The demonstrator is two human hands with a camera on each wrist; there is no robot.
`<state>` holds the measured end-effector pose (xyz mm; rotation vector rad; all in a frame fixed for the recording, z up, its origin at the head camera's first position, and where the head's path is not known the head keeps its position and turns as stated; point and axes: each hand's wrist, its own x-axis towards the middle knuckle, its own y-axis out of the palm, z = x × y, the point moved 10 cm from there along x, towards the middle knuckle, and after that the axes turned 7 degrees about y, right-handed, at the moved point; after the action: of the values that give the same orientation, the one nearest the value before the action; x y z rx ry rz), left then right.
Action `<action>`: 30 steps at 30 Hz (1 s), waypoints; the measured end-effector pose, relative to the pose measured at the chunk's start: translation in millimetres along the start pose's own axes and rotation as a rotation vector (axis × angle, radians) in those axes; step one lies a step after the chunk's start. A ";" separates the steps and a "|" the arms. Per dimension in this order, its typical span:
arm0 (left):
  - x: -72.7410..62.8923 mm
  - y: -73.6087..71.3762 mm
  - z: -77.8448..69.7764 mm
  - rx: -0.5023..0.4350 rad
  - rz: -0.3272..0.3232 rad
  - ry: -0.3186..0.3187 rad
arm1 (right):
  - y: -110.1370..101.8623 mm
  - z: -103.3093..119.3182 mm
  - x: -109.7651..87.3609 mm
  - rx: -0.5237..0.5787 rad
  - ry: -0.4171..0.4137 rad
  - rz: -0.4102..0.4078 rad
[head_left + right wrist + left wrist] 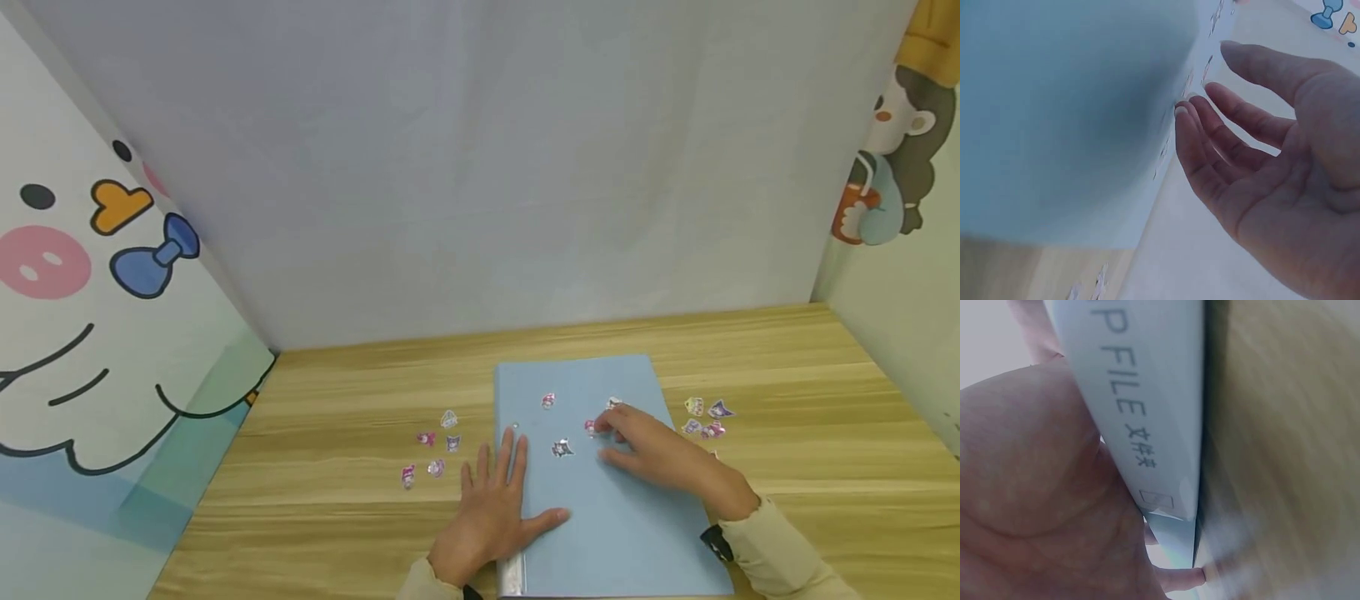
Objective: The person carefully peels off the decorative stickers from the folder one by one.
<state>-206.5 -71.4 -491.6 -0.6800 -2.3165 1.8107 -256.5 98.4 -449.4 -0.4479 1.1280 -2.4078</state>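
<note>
A light blue file folder (600, 533) lies on the wooden table, its spine (1147, 400) printed with "FILE" lettering in the left wrist view. My left hand (487, 512) rests spread over the folder's left edge. Over its upper right part, my right hand (652, 446) has its fingertips at a small pink sticker (589, 427), thumb held apart from the fingers (1194, 147). Also on the cover are a dark sticker (562, 448), a pink-and-white sticker (548, 401) and another sticker (613, 402) partly behind the right hand.
Several loose stickers (452, 443) lie on the table left of the folder. More stickers (712, 429) are grouped to its right, one partly hidden by the right arm. A pale curtain (480, 167) stands behind the table, with cartoon-printed panels at both sides.
</note>
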 end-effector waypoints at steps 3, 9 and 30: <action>-0.4 -0.1 -0.1 0.005 0.007 -0.001 | 7.5 4.7 0.6 0.002 -0.018 0.019; -0.7 -0.7 -0.7 0.014 0.007 -0.006 | 16.2 12.3 1.7 0.006 -0.043 0.042; 2.6 2.8 1.0 0.037 -0.007 0.005 | 26.5 25.3 8.5 0.006 -0.061 0.055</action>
<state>-208.4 -70.7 -495.0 -0.6698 -2.2735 1.8418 -245.3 62.7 -453.7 -0.4788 1.0930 -2.3337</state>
